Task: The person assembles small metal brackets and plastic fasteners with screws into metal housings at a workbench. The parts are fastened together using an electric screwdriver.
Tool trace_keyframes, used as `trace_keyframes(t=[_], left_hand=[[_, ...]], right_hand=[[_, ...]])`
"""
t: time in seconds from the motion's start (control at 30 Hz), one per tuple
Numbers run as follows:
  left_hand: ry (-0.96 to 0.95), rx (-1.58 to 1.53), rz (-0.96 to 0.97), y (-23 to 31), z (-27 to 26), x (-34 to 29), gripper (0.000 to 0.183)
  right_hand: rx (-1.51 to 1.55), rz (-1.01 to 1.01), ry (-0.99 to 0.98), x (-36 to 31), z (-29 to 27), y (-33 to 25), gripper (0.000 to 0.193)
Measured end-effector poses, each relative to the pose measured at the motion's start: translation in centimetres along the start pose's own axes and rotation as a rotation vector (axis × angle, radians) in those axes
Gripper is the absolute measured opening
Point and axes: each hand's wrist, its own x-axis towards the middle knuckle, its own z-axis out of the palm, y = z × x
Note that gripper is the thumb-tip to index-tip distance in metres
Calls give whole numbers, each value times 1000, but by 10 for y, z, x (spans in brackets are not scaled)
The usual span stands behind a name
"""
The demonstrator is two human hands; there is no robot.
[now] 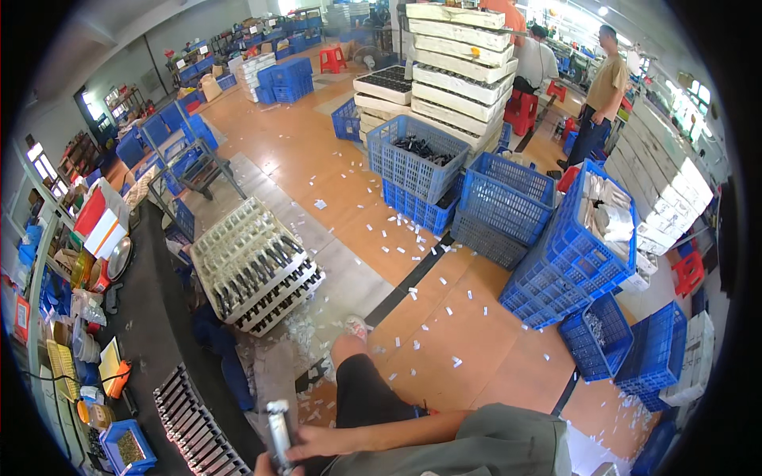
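At the lower edge I hold a slim silver tube-like piece (279,436) with a pale top end, upright; its exact kind is not clear. The fingers of my right hand (311,441) are closed around its near side. Partly cut off by the frame, my left hand (266,465) grips it low down. To the left of my hands, a row of black-and-silver slim parts (198,419) lies side by side on the black bench mat (147,333). Beyond them stands a stack of white foam trays (248,258) with black parts in their slots.
Blue crates (508,194) and a tall foam tray stack (460,75) stand ahead to the right. White scraps (417,345) litter the orange floor. A small blue bin (127,448) sits on the bench at left. A person (603,95) stands at the far right.
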Motion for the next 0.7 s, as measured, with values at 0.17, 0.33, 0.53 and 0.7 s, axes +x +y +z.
trace_keyframes(t=[0.17, 0.33, 0.53, 0.7], left_hand=[[-219, -819, 16, -30, 92, 77, 63], [-589, -847, -191, -16, 100, 131, 34], [-499, -1016, -87, -32, 51, 234, 28], [-75, -988, 2, -74, 34, 391, 24]], right_hand=[[495, 98, 464, -6, -52, -37, 38], [449, -6, 597, 8, -105, -60, 43], [238, -23, 571, 71, -185, -58, 57], [-1160, 377, 1106, 36, -211, 19, 81]])
